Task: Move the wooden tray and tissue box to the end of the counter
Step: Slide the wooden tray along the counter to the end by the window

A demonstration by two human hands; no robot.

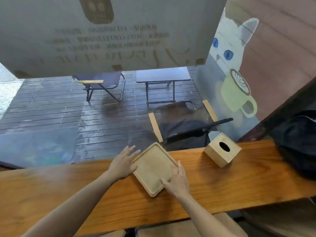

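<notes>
I am bracing my left hand [123,164] flat against one edge of the tray [154,169], fingers spread, while my right hand [177,181] is pressing open on the opposite rim, thumb inside. Neither is gripping yet. I am judging that even pressure from both sides will slide it squarely along the surface [222,185]. The tissue box [222,151] is sitting apart, beyond my right hand.

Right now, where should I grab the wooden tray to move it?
Grip the wooden tray by its two long raised rims, one hand from the left, the other hand from the right. It lies flat and shallow, so pinching the rims suits it best.
</notes>
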